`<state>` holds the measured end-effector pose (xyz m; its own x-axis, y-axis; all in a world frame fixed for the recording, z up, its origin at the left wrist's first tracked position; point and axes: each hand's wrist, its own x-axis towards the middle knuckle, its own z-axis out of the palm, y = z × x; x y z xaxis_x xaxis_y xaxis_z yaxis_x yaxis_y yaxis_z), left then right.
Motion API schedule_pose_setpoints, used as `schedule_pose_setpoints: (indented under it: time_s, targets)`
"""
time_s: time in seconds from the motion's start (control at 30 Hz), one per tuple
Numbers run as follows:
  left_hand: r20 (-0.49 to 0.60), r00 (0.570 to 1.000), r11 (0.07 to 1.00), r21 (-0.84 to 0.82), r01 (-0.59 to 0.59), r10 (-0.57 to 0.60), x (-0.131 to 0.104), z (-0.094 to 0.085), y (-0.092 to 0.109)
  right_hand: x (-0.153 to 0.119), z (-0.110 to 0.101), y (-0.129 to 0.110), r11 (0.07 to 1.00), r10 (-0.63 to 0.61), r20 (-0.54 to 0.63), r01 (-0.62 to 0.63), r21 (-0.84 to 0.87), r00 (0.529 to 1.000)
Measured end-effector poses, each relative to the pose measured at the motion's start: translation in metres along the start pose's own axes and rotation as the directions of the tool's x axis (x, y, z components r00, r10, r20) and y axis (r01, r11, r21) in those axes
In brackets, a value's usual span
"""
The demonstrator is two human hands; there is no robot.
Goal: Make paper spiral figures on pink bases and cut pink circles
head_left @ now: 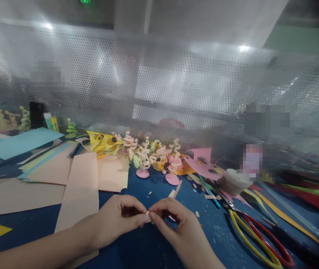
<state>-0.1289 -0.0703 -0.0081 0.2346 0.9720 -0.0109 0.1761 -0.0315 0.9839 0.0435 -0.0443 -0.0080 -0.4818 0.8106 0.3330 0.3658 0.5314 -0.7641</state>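
Note:
My left hand (118,216) and my right hand (176,220) meet fingertip to fingertip over the blue table. Between them, both pinch a small pale piece of paper (148,216), mostly covered by the fingers. Just behind my right hand lies a narrow pink paper strip (178,188). Farther back stand several curled paper figures (146,158) on round pink bases (172,179). A long sheet of pale pink paper (79,186) lies beside and partly under my left forearm.
Scissors (256,235) with yellow and red handles lie at right, near a paper roll (234,181) and a blue pen (209,190). Stacked peach sheets (113,173) and blue paper (25,142) cover the left. A perforated metal screen (106,82) closes off the back.

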Motion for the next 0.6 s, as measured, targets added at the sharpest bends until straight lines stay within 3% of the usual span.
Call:
schedule_pose_setpoints:
  time_s: [0.2,0.6]
  targets:
    - [-0.049,0.999,1.000,0.003,-0.021,0.021,-0.0007,-0.0002,0.0032,-0.0016,0.0012,0.0006,1.000,-0.006,-0.101,0.004,-0.028,0.995]
    - [-0.048,0.999,0.996,-0.094,-0.009,0.004,0.0014,0.0005,0.0012,-0.0040,0.0025,0.0000,0.999,-0.004,-0.060,0.006,0.038,0.998]
